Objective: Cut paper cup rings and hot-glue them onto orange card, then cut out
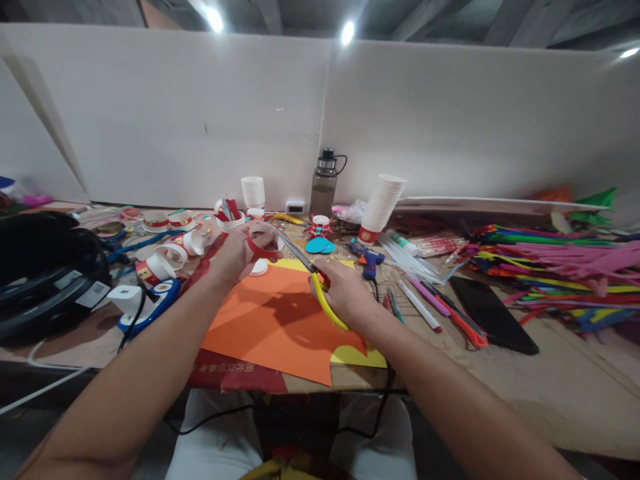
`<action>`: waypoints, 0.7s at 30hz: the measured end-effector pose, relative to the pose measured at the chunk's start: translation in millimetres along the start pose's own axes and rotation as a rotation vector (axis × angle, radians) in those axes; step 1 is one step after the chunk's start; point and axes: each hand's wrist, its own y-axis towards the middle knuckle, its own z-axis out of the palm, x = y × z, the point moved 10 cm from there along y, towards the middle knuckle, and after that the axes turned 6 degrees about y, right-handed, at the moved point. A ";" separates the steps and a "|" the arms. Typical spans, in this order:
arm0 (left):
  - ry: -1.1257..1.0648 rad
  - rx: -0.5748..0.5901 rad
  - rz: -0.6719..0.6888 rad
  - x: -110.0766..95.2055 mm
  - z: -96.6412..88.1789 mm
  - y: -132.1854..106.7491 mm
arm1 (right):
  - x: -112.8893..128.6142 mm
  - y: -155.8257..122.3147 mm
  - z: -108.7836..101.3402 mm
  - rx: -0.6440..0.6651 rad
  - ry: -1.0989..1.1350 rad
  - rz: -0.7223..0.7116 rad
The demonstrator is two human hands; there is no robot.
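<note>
My left hand (235,257) is closed round a red and white paper cup ring (263,241), held just above the table. My right hand (345,293) grips yellow-handled scissors (305,267), and their blades reach up to the ring's right edge. Both hands hover over an orange paper sheet (275,320) that lies on a yellow sheet (357,357). A white round piece (259,268) lies beside the ring on the sheet.
Cut cup rings (165,257) lie at the left beside a black bag (45,267). Stacked paper cups (381,207), a bottle (324,183), a blue glue gun (369,260), pens (425,300), a black phone (493,313) and coloured pipe cleaners (560,267) fill the right. A white partition stands behind.
</note>
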 end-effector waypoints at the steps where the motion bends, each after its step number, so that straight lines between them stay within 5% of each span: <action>1: 0.005 0.014 0.000 0.3 2.1 -0.6 | 0.2 -0.1 -0.1 0.002 -0.015 0.001; 7: 0.034 0.124 -0.050 2.8 17.0 -5.8 | -1.9 -0.8 1.2 0.002 -0.071 0.009; 21: 0.046 0.160 -0.084 4.2 12.9 -2.0 | 0.3 -0.2 2.5 0.010 -0.009 -0.015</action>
